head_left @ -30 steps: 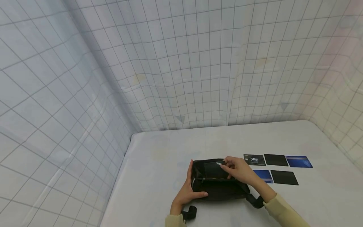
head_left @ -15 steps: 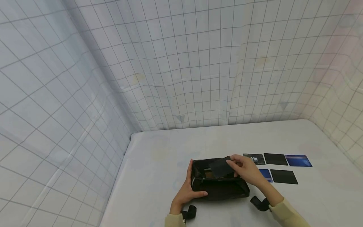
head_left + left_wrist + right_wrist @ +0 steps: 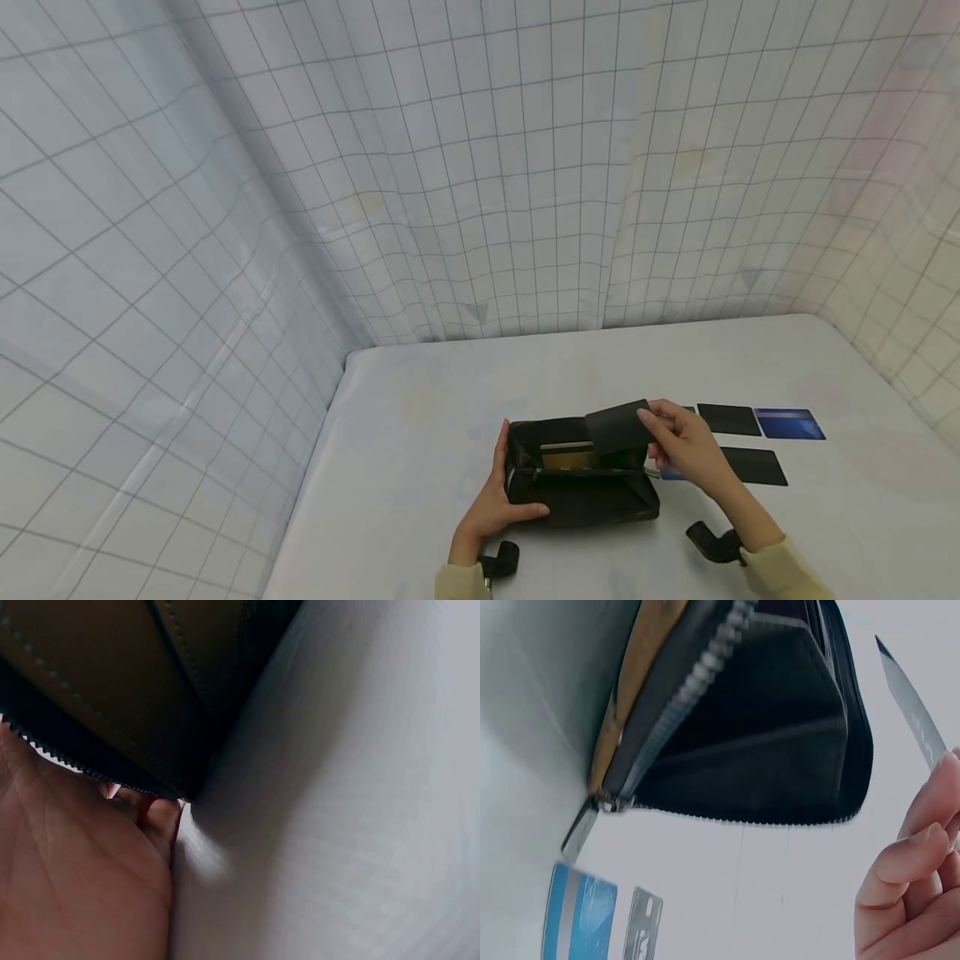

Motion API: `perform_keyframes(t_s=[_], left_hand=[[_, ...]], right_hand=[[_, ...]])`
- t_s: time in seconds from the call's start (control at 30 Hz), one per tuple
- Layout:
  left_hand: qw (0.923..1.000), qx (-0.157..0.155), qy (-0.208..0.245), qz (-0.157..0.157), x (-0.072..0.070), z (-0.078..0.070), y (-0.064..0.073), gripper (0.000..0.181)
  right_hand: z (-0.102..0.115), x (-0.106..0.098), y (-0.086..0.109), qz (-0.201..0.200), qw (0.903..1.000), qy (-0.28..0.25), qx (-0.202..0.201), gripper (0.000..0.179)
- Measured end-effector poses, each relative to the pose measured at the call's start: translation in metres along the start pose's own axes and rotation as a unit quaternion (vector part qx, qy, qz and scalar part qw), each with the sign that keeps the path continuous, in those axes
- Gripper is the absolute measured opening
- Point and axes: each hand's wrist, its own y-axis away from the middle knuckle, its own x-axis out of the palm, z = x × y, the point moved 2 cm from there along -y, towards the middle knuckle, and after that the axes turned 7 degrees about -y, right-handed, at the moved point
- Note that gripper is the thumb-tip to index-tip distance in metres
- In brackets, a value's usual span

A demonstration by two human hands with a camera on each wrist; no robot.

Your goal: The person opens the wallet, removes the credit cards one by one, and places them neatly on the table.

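Observation:
A black zip wallet (image 3: 588,504) stands with its mouth open on the white table, a tan lining showing inside. My left hand (image 3: 489,510) grips its left end, thumb across the front and fingers along the side. In the left wrist view the palm (image 3: 75,855) lies against the zip edge. My right hand (image 3: 684,443) pinches a dark card (image 3: 618,427) by its right end, above the wallet's right part. The right wrist view shows this card (image 3: 913,705) edge-on, apart from the wallet (image 3: 757,765), whose zip teeth and inner pockets are visible.
Right of the wallet lie a blue card (image 3: 789,423), a black card (image 3: 729,419) and another black card (image 3: 756,467). My right hand partly hides two more cards. Black wrist devices (image 3: 501,560) sit at both wrists. Gridded white curtains (image 3: 480,208) stand around the table.
My right hand has drawn the dark card up out of the wallet and to the right, uncovering the tan lining. My left hand has stayed on the wallet.

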Motion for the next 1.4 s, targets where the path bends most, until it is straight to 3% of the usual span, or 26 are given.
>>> perform_keyframes(t_s=[0.2,0.47,0.8,1.2,1.4], left_hand=[[0.9998,0.016,0.008,-0.003,0.001,0.001,0.000,0.120],[1.0000,0.004,0.001,0.001,0.000,-0.001,0.000,0.121],[1.0000,0.002,0.003,-0.002,-0.001,0.000,0.000,0.122],[0.9998,0.014,0.013,-0.002,0.001,0.001,0.000,0.119],[0.9998,0.013,0.013,-0.002,0.001,0.000,0.000,0.119]], right_hand=[[-0.002,-0.019,0.006,-0.035,0.9990,-0.004,0.025,0.043],[-0.012,-0.049,0.018,-0.106,0.9939,0.001,0.033,0.041],[-0.031,-0.090,0.038,-0.131,0.9868,0.057,0.077,0.059],[-0.055,-0.141,0.067,-0.180,0.9781,0.057,0.088,0.017],[-0.075,-0.163,0.079,-0.198,0.9643,0.112,0.136,0.038]])
